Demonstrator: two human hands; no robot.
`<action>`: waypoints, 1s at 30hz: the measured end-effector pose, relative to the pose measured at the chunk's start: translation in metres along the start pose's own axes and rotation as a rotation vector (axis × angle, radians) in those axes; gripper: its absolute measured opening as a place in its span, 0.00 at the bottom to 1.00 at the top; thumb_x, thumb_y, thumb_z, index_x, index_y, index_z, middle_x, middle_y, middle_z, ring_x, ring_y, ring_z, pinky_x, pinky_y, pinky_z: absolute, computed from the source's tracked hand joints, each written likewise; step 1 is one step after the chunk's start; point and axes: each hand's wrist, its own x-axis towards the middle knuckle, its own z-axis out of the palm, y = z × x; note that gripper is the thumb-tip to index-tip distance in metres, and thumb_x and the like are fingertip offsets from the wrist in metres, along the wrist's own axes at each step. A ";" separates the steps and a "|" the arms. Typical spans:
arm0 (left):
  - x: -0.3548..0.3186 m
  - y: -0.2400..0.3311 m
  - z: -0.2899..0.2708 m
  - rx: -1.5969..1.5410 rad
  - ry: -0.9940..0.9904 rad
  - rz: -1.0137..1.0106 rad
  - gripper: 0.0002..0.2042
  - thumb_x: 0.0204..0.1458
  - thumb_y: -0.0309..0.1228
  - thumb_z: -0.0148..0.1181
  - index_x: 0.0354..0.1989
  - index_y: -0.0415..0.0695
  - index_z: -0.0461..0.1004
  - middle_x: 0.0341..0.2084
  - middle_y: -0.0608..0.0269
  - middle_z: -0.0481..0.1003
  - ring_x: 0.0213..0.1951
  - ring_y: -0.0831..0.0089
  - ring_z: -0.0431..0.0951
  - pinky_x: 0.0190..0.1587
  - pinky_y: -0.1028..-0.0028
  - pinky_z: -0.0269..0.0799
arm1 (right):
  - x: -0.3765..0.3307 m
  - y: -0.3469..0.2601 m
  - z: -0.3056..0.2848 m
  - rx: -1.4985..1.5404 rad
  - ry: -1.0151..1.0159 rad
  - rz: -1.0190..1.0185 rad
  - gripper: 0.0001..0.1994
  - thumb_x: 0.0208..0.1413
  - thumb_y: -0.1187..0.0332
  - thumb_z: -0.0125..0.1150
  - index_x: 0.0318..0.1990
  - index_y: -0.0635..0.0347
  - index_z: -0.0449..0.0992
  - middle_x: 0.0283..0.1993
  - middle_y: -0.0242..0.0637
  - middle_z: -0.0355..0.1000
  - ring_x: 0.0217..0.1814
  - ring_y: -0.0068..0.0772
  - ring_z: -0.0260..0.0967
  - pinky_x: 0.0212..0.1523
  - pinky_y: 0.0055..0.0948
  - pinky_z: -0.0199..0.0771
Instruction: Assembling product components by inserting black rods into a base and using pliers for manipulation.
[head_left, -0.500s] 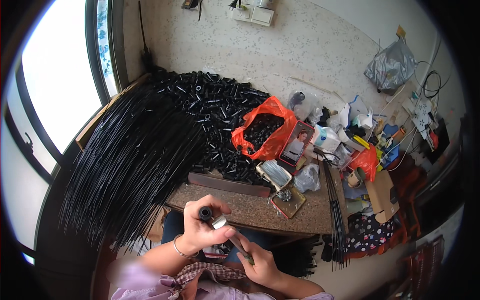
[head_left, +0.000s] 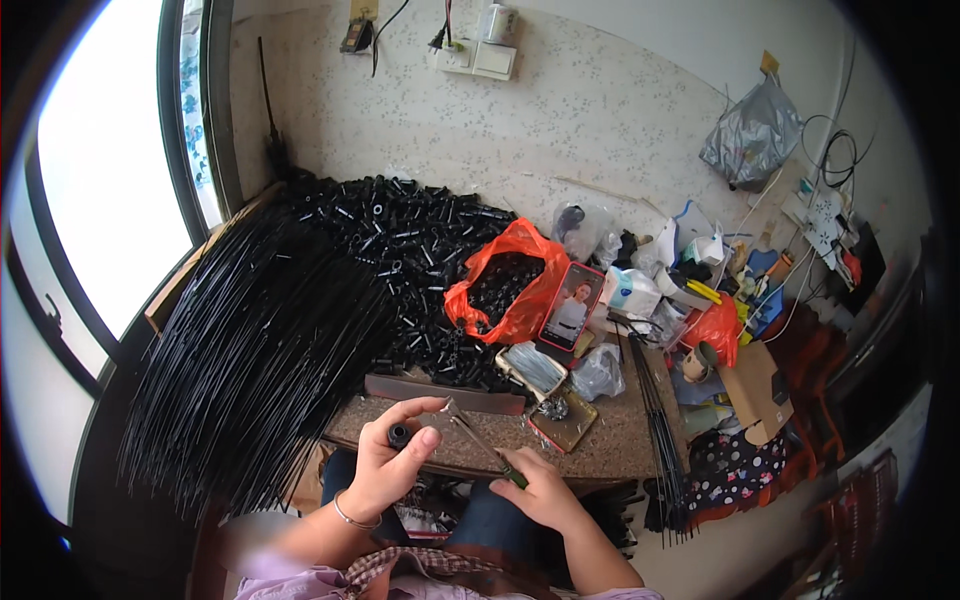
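Observation:
My left hand (head_left: 383, 470) is curled round a short black tubular piece (head_left: 399, 436), its round open end facing up. The index finger of that hand is stretched out, and a tiny shiny bit (head_left: 447, 405) is at its tip, too small to name. In my right hand (head_left: 545, 495) is a slim metal tool (head_left: 485, 443) with a green handle. The tool's tip meets the left fingertip, just above the table's front edge. Whether the tool is tweezers or pliers cannot be told.
Black tubular pieces (head_left: 440, 215) are heaped at the back, beside long black rods (head_left: 270, 330) on the left. A red bag (head_left: 535, 240) of small dark parts, a phone (head_left: 573, 305), a tray of thin metal pieces (head_left: 537, 366) and a brown bar (head_left: 445, 393) lie ahead.
The tool has swung from near the black tubular piece up to the left index fingertip. My right hand has moved slightly right and up. The view has shifted a little.

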 end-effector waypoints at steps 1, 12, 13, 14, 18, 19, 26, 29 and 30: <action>-0.002 0.001 -0.001 -0.026 -0.009 -0.023 0.14 0.52 0.35 0.57 0.41 0.37 0.72 0.18 0.73 0.70 0.23 0.88 0.64 0.26 0.85 0.59 | 0.002 0.020 0.003 -0.149 0.036 0.075 0.22 0.50 0.58 0.58 0.49 0.65 0.68 0.39 0.45 0.66 0.41 0.43 0.67 0.42 0.33 0.66; -0.002 0.015 -0.019 -0.099 -0.140 0.134 0.22 0.45 0.37 0.63 0.41 0.30 0.68 0.13 0.74 0.62 0.15 0.88 0.57 0.18 0.84 0.47 | 0.004 0.109 0.040 -0.799 0.237 0.050 0.20 0.47 0.51 0.59 0.36 0.61 0.67 0.37 0.41 0.64 0.47 0.44 0.62 0.45 0.43 0.64; 0.002 0.021 -0.020 -0.165 -0.134 0.145 0.21 0.46 0.36 0.62 0.43 0.31 0.68 0.14 0.74 0.63 0.16 0.88 0.59 0.19 0.85 0.49 | 0.003 0.108 0.038 -0.747 0.165 0.149 0.24 0.46 0.51 0.59 0.43 0.61 0.67 0.42 0.41 0.63 0.51 0.44 0.58 0.50 0.43 0.59; 0.008 0.032 -0.021 -0.233 -0.128 0.156 0.21 0.47 0.35 0.61 0.45 0.33 0.68 0.15 0.75 0.65 0.18 0.88 0.60 0.20 0.85 0.51 | 0.000 0.106 0.036 -0.744 0.163 0.161 0.24 0.46 0.51 0.59 0.43 0.61 0.67 0.42 0.41 0.63 0.51 0.44 0.58 0.50 0.43 0.59; 0.033 0.061 -0.035 -0.699 -0.199 0.335 0.29 0.48 0.39 0.60 0.53 0.31 0.59 0.18 0.70 0.64 0.19 0.82 0.62 0.24 0.86 0.59 | -0.014 0.056 0.027 -0.213 0.063 -0.290 0.39 0.43 0.52 0.65 0.60 0.59 0.56 0.54 0.43 0.60 0.58 0.46 0.55 0.59 0.41 0.54; 0.039 0.069 -0.027 -0.700 -0.195 0.331 0.29 0.48 0.39 0.60 0.53 0.31 0.59 0.18 0.70 0.64 0.19 0.82 0.62 0.24 0.86 0.59 | -0.023 0.045 0.029 -0.097 0.071 -0.259 0.38 0.42 0.57 0.67 0.60 0.59 0.56 0.51 0.42 0.63 0.54 0.41 0.60 0.56 0.37 0.58; 0.041 0.038 -0.028 0.036 -0.137 0.128 0.35 0.44 0.38 0.64 0.59 0.39 0.57 0.53 0.58 0.63 0.57 0.69 0.61 0.57 0.68 0.54 | -0.030 0.070 -0.073 -0.123 0.650 0.207 0.17 0.48 0.71 0.60 0.46 0.66 0.68 0.23 0.32 0.68 0.21 0.19 0.61 0.23 0.20 0.62; 0.031 0.008 -0.049 0.161 -0.278 -0.093 0.24 0.47 0.34 0.62 0.51 0.36 0.66 0.35 0.61 0.75 0.40 0.74 0.73 0.47 0.75 0.66 | -0.047 0.132 -0.142 -0.416 0.751 0.468 0.19 0.47 0.68 0.60 0.46 0.69 0.67 0.36 0.54 0.71 0.37 0.52 0.69 0.39 0.35 0.67; 0.030 0.003 -0.055 0.277 -0.339 -0.146 0.24 0.49 0.33 0.60 0.54 0.36 0.64 0.36 0.57 0.75 0.37 0.74 0.75 0.41 0.77 0.69 | -0.063 0.163 -0.161 -0.388 0.758 0.490 0.19 0.46 0.69 0.60 0.46 0.69 0.68 0.36 0.55 0.71 0.39 0.55 0.68 0.42 0.38 0.66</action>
